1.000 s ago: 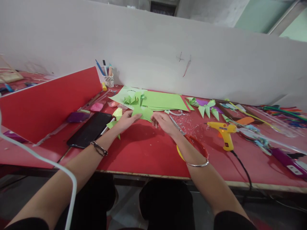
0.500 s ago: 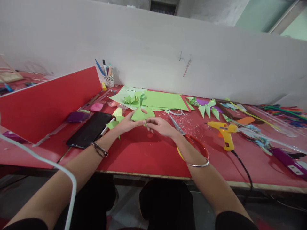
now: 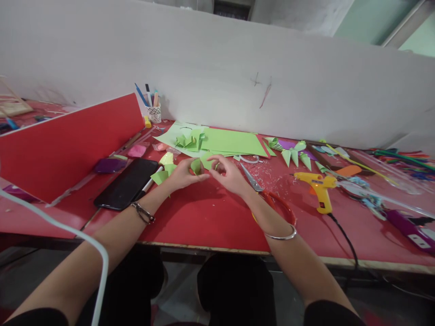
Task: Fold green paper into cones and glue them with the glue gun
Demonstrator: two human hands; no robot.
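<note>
A small green paper piece (image 3: 200,164), curled into a roll, is pinched between both hands just above the red table (image 3: 210,217). My left hand (image 3: 183,174) grips its left side with thumb and fingers. My right hand (image 3: 229,174) holds its right side, fingers bent over the top. Behind them lie flat green paper sheets (image 3: 231,142) with several curled green pieces (image 3: 190,138) on them. Small green and yellow scraps (image 3: 163,172) lie by my left wrist.
Scissors (image 3: 253,181) with red handles lie right of my right hand. A yellow glue gun (image 3: 317,188) with a black cord, green paper cones (image 3: 294,156), a black phone (image 3: 127,183), a pen cup (image 3: 153,111), a red divider board (image 3: 68,145) and a white back wall surround the spot.
The green piece went from lying nearly flat under my fingers to being lifted and rolled into a tighter curl. Both hands came closer together around it.
</note>
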